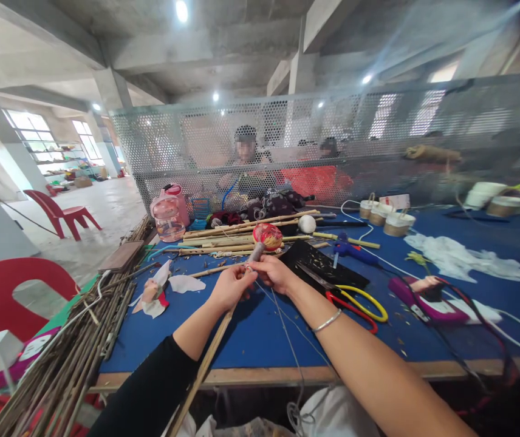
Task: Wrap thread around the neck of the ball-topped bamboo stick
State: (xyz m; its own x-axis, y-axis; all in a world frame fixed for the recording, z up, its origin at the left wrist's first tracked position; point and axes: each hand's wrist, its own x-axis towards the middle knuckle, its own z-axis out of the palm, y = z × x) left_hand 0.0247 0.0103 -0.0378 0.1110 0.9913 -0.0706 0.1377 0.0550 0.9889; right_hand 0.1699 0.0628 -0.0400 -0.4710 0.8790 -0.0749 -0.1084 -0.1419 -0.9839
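Above us, we see a grey concrete ceiling with beams, and several white lamps are lit. On the left side, daylight shows in the windows, a pale pillar stands, and a red chair is on the shiny floor. Behind the blue table, we find a metal screen with many small holes.

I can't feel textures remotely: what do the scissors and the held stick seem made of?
Scissors: likely metal blades, dull grey, tapering; handles probably smooth plastic, evenly red and yellow. Stick: probably bamboo or wood, matte, its pale surface streaked lengthwise.
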